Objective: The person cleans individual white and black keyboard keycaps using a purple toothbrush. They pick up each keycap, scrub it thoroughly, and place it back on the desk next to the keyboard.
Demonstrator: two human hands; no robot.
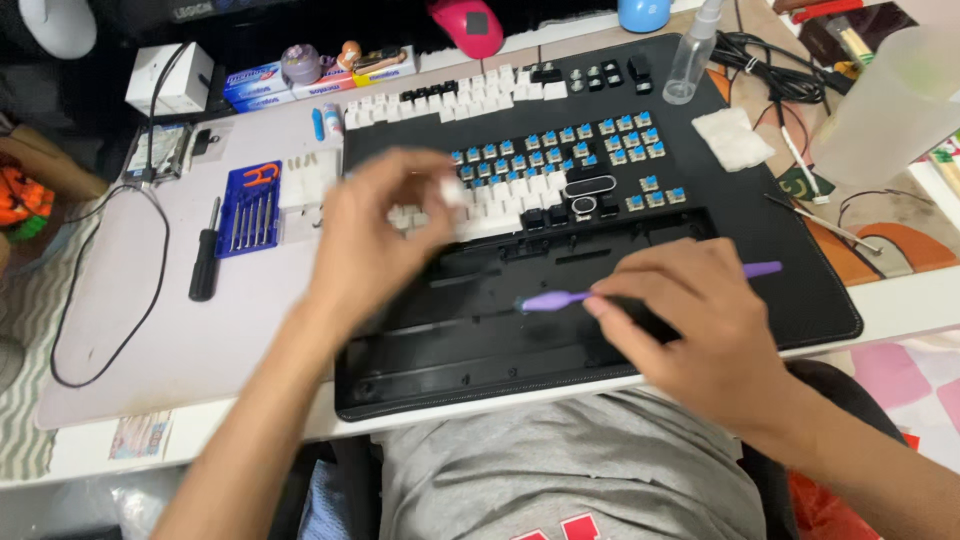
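Near edge: we look down past a grey shirt [570, 470] at a black desk mat [800, 270] that reaches the table's near edge.
Right hand: our right hand [690, 320] is closed on a purple brush [560, 298], pinched between fingers and thumb; the brush head points left over the mat's middle and the handle end sticks out to the right past the hand.
Left hand: our left hand [385, 235] is raised over the keyboard's left part, fingertips narrowed on a small white keycap [452, 192]; the blur stops us telling how firmly.
Keyboard: the keyboard [560, 170] lies across the middle of the mat. Its near rows carry white caps, while most of the upper and right rows show bare blue switches [600, 140].
Loose caps: white and black keycaps [470, 92] lie in rows along the mat's far edge.
Progress: we judge the job well under way, with many caps off and set aside and a block of white caps left on the board, where the brush has yet to reach.
Left of mat: a blue screwdriver set [250, 210] and a black screwdriver [205, 262] lie just beside the mat's left edge.
Far right corner: a clear spray bottle [693, 55] stands there, a white cloth pad [733, 138] near it.
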